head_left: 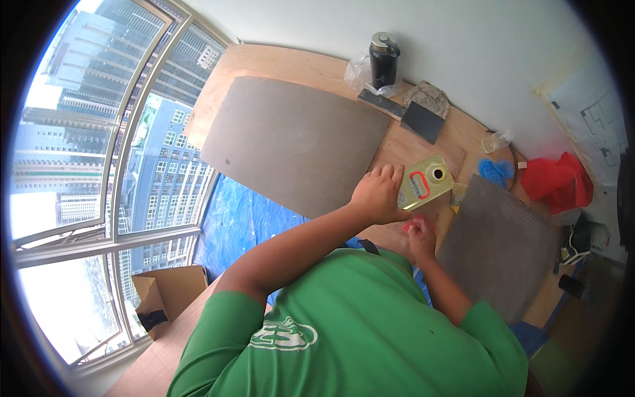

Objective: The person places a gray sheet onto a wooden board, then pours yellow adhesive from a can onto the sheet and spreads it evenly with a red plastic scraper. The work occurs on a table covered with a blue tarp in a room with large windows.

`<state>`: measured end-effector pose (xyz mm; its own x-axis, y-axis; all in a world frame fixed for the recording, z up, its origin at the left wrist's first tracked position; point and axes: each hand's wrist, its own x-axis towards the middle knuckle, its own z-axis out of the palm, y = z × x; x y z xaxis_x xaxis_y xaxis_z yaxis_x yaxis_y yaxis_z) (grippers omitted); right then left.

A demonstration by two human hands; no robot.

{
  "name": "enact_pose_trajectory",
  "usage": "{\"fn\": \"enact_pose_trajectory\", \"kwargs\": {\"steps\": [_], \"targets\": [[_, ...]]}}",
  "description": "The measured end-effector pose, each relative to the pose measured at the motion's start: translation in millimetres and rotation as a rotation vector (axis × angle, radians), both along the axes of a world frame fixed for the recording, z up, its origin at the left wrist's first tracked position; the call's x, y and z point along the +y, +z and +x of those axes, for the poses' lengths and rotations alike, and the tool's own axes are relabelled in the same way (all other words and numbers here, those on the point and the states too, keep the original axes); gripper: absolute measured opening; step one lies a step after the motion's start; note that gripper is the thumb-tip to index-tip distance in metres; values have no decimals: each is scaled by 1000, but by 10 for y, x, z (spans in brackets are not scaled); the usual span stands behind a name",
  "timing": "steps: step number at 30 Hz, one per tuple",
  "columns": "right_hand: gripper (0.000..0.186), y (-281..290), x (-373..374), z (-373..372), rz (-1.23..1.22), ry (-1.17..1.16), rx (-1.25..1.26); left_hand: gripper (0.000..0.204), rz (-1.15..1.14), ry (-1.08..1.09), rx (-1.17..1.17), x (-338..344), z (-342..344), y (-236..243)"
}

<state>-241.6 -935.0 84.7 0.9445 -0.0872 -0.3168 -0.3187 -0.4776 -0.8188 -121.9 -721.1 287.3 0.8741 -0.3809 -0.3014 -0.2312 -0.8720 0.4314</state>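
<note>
My left hand (379, 194) grips the side of a yellow-green rectangular metal can (418, 192), tilted over the table. Its round mouth, dark inside, faces up and away to the right, and a red outline marks its label. Just nearer to me, my right hand (421, 241) is closed on a small red piece of cloth (428, 223), mostly hidden by the fingers. A paintbrush (458, 192) with pale bristles lies partly behind the can's right edge.
Large grey-brown panels (297, 139) (499, 245) lie on the wooden table (278, 59). A black tumbler (383, 63), a dark tile (423, 122), blue netting (495, 172) and a red bag (557, 182) line the far and right sides. Windows and a cardboard box (173, 291) are left.
</note>
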Motion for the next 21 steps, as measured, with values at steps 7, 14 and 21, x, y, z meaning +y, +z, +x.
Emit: {"fn": "enact_pose_trajectory", "kwargs": {"steps": [7,14,21], "targets": [[25,141,59,-424,68,56,44,104,-181,49,-72,396,-35,-360],[31,360,651,-418,26,243,151,76,95,129,-79,2138,2,-1208],[50,463,2072,398,-78,322,-201,82,342,188,-182,4241,666,-1536]]}}
